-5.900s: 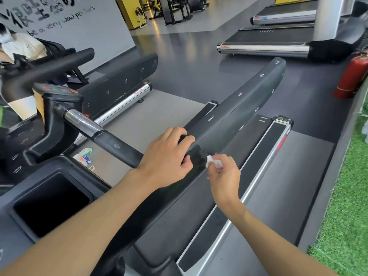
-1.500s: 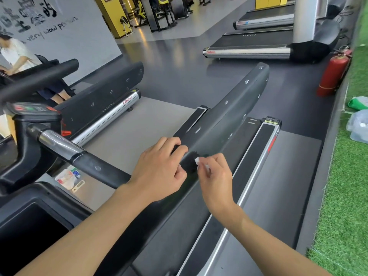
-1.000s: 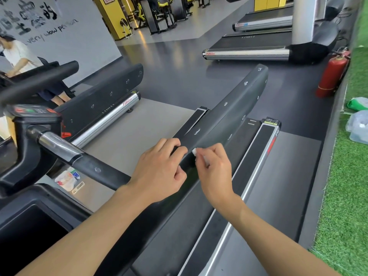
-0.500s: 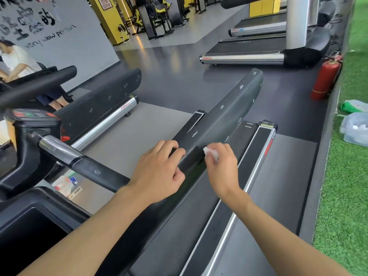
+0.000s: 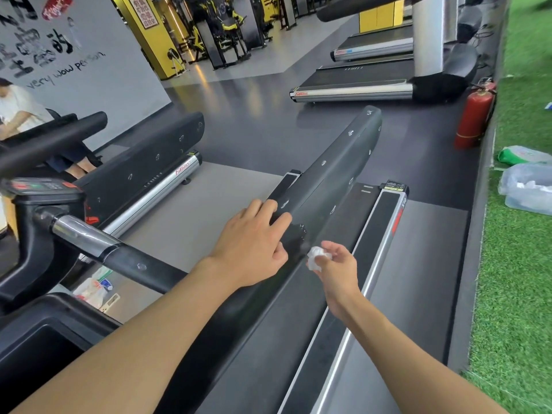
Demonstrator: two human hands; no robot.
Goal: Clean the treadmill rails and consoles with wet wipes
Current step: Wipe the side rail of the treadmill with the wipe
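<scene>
Head camera looks down along a long black rail [image 5: 328, 174] on the right side of a treadmill, and everything here is placed against that rail. The left hand [image 5: 251, 249] rests on top of the rail about halfway along it, fingers laid nearly straight and close together across the upper face and the thumb tucked against the near side; it holds nothing. Just ahead of those fingertips a dark wet patch [image 5: 295, 234] shines on the rail. The right hand [image 5: 337, 264] is just to the right of the rail, beside the wet patch, pinching a small crumpled white wipe [image 5: 316, 258] between thumb and fingertips, the other fingers loosely spread. The wipe sits right at the rail's right edge; whether it touches the surface cannot be told. Left of the rail, a black and chrome handlebar [image 5: 119, 255] runs toward a console [image 5: 38, 186] with a red-marked panel. Right of the rail lies the treadmill's black side strip [image 5: 385, 222], then green turf [image 5: 522, 294] with a clear plastic bag [image 5: 528, 186] on it. Beyond the rail's far end, to the right, a red fire extinguisher [image 5: 473, 118] stands on the floor.
</scene>
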